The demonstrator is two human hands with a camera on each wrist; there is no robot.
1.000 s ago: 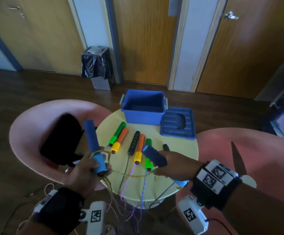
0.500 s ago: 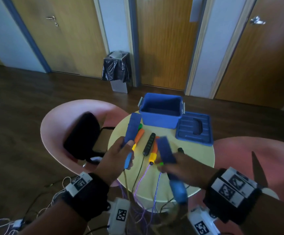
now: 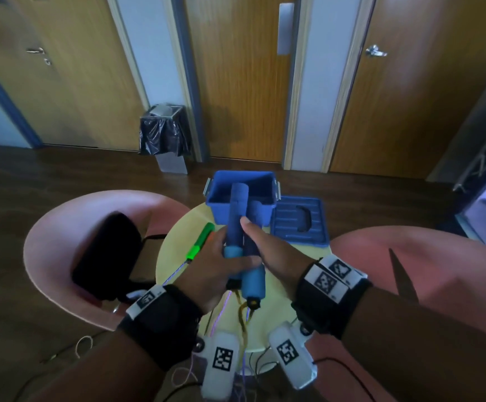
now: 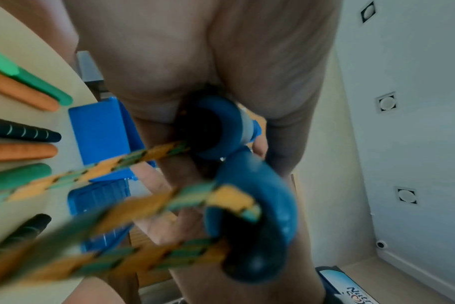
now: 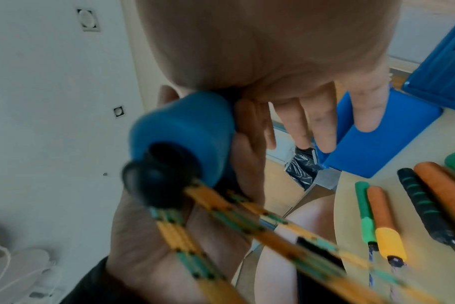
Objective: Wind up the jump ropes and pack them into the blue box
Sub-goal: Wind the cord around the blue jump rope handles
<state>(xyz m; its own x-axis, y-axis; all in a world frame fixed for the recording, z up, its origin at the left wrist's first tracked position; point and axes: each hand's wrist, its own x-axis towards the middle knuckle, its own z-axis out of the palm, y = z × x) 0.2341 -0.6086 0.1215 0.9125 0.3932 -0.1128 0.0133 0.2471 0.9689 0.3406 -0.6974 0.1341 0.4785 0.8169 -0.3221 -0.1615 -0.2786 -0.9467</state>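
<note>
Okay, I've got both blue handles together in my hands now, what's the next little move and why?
Probably start looping the yellow-green rope around the paired blue handles. The left hand grips them side by side and the right hand steadies them, yet the rope hangs loose below the yellow table, so it likely will not fit the open blue box until wound.

Lined bin [image 3: 165,137] by doors; pink chairs [image 3: 62,227]; dark bag, perhaps [image 3: 105,256].
</note>
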